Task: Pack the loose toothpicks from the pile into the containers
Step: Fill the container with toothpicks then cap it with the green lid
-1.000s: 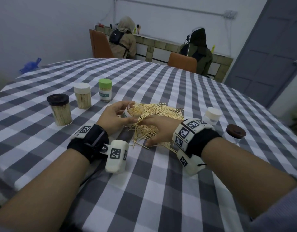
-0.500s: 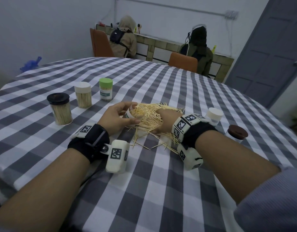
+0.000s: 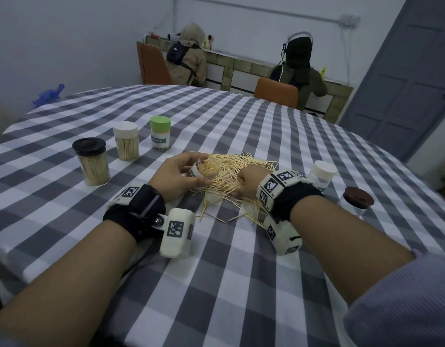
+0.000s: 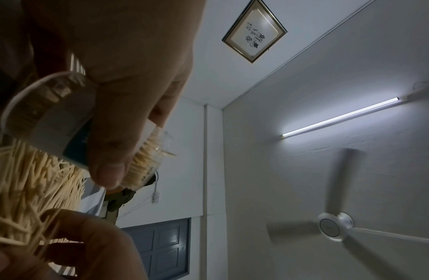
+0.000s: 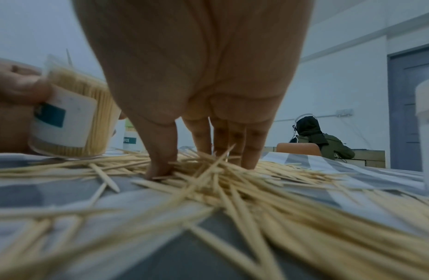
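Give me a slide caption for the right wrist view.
Right hand digs fingertips into toothpick pile beside the held open container.

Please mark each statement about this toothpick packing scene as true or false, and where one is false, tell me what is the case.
1. The left hand holds an open container that has toothpicks in it. True.
2. The right hand is lifted high above the toothpick pile. False: its fingertips and thumb are down in the pile.
3. The three containers on the left all have their lids on: the black-lidded container, white-lidded container and green-lidded container. True.
4. The tablecloth is plain red. False: it is grey and white checked.
5. The brown-lidded container stands on the left, beside the green-lidded one. False: it stands on the right, past the right wrist.
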